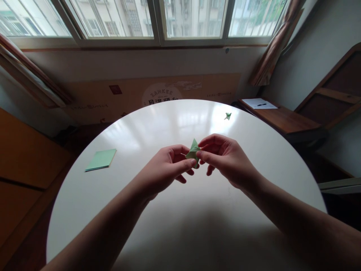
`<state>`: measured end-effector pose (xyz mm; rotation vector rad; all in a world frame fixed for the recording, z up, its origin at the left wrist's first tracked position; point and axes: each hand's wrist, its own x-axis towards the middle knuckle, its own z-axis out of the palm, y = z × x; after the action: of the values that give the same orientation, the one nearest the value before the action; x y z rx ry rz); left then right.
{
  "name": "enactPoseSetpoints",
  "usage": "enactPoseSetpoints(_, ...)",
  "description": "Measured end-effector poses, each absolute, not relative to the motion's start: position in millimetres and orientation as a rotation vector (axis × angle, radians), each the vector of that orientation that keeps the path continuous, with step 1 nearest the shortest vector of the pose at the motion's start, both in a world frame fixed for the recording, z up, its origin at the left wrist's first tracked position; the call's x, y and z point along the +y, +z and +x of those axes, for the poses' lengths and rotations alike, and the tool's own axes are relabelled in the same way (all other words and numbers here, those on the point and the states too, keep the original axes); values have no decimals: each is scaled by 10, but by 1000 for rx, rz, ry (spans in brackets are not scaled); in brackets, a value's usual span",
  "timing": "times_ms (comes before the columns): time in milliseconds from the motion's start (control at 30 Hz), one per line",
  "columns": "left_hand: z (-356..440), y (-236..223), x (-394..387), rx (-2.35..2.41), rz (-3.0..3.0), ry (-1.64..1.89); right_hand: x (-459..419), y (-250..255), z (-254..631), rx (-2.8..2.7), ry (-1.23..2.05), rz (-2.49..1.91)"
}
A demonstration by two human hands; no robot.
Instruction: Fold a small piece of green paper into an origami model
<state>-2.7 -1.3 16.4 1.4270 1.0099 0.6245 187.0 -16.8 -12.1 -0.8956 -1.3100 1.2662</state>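
As our left hand (165,164) and right hand (228,155) pinch the folded paper (193,148), we seem mid-fold. The next crease likely needs care.

Light green is being shown by the folded paper (193,148) in left hand (166,163) and right hand (227,156); mint by the paper stack (101,159) left of both; darker green by the small figure (228,116) beyond them; white by the tabletop (84,210) beneath.

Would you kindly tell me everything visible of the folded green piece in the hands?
The folded piece is light green, apparently paper, with creased, layered flaps and a tip pointing up the picture. Some edges are hidden. It is held over the table, between the left hand's grip and the right hand's grip.
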Motion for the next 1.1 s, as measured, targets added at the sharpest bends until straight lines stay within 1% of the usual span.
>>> enactPoseSetpoints(200, -27, 156, -14, 1028, 1512, 730, -158, -125, 1871, -1298, 1346, -886)
enactPoseSetpoints(467, 26, 137, -34, 1056, 1274, 944, -176, -163, 1818, -1275, 1426, -888)
enactPoseSetpoints(567, 45, 128, -46, 1056, 1255, 947, -183, -199, 1796, -1273, 1422, -878)
enactPoseSetpoints(700, 27, 121, -15, 1073, 1320, 865, -159, -208, 1818, -1292, 1383, -915)
enactPoseSetpoints(767, -20, 119, 32, 1127, 1383, 877, -134, -199, 1843, -1346, 1357, -978)
enactPoseSetpoints(833, -90, 121, 91, 1226, 1493, 993, -110, -193, 1865, -1448, 1357, -1065)
enactPoseSetpoints(900, -170, 127, 144, 1329, 1748, 1113, -92, -194, 1880, -1583, 1374, -1158)
enactPoseSetpoints(933, -207, 130, 162, 1359, 1891, 1119, -86, -199, 1884, -1653, 1373, -1196)
enactPoseSetpoints(1000, -264, 132, 179, 1325, 2118, 1052, -84, -211, 1888, -1787, 1331, -1243)
enactPoseSetpoints(1100, -296, 126, 168, 1145, 2289, 817, -94, -213, 1892, -1918, 1207, -1283)
